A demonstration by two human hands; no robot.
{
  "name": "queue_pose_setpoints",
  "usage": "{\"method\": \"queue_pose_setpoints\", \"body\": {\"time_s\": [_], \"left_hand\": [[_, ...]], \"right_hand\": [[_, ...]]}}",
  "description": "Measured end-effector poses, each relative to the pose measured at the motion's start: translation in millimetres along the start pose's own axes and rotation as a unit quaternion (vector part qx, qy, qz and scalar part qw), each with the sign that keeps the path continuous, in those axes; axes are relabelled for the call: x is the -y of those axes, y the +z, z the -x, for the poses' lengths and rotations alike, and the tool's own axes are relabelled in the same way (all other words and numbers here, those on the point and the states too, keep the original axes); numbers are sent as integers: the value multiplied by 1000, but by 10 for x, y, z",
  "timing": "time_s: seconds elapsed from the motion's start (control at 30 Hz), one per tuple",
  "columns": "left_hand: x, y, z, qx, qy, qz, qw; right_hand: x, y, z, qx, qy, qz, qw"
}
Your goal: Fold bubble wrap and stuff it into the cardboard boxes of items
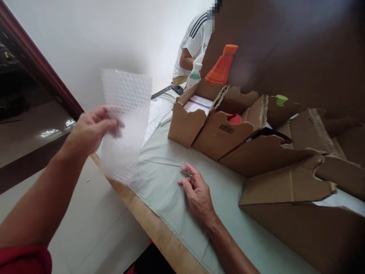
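My left hand pinches a bubble wrap bag by its left side and holds it up over the table's edge. The clear sheet hangs upright and is slightly blurred. Over the pale green cloth is my right hand, its fingers half curled and apart, with nothing in it. Behind the raised bag, more bubble wrap lies on the cloth.
A row of cardboard bins runs along the table's right side, with goods inside. An orange bottle and a white-capped bottle stand at the far end. Beyond sits a person in a white shirt. The wooden table edge is nearest.
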State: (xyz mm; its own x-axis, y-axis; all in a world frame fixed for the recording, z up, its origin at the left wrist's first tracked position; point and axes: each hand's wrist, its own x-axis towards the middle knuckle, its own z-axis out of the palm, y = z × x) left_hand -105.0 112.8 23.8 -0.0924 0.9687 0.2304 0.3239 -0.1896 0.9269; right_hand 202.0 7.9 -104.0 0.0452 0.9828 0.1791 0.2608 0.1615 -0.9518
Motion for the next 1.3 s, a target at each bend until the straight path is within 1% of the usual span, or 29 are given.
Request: {"method": "queue_pose_setpoints", "body": {"time_s": [0.03, 0.07, 0.13, 0.17, 0.23, 0.33, 0.4, 0.47, 0.53, 0.57, 0.63, 0.7, 0.77, 0.87, 0.97, 1.07, 1.2, 1.3], "left_hand": [[11, -21, -247, 12, 5, -81, 997], [44, -7, -481, 46, -9, -159, 986], [170, 96, -867, 82, -38, -217, 972], [252, 170, -1002, 90, -51, -242, 965], [427, 322, -1141, 79, -60, -285, 953], [653, 504, -1108, 53, -32, -348, 935], [768, 597, -1033, 59, -1, -387, 920], [859, 685, -984, 78, 25, -435, 897], [931, 771, -978, 87, 26, -475, 875], [960, 812, -987, 83, 15, -485, 871], [1005, 884, -1015, 66, -11, -483, 873], [1036, 932, -1043, 50, -17, -480, 876], [1059, 952, -1064, 45, -10, -482, 875], [1082, 933, -1092, 44, -3, -489, 871], [1085, 885, -1128, 48, 0, -497, 866], [1067, 844, -1168, 53, 0, -506, 861], [1015, 814, -1214, 47, 0, -518, 854], [974, 790, -1232, 43, -1, -519, 854]], "right_hand": [[-59, 14, 5, -8, 3, 7, 1000], [-93, 22, 14, -13, 4, 19, 1000], [-99, 16, 41, -10, -5, 50, 999], [-81, 4, 56, -4, -15, 64, 998], [-28, -28, 77, 12, -34, 73, 997], [43, -49, 48, 32, -25, 59, 997], [76, -11, -62, 47, 4, 52, 998], [101, 93, -271, 70, 47, 38, 996], [125, 271, -570, 96, 109, 0, 989], [136, 383, -742, 105, 138, -23, 985], [154, 626, -1099, 112, 174, -63, 976], [160, 859, -1434, 106, 182, -91, 973], [150, 1051, -1707, 101, 179, -117, 972], [109, 1233, -1962, 98, 184, -153, 966], [57, 1300, -2051, 95, 189, -176, 961], [5, 1307, -2039, 84, 178, -199, 960], [-41, 1307, -1978, 47, 142, -229, 962], [-30, 1291, -1927, 14, 116, -245, 962]]}}
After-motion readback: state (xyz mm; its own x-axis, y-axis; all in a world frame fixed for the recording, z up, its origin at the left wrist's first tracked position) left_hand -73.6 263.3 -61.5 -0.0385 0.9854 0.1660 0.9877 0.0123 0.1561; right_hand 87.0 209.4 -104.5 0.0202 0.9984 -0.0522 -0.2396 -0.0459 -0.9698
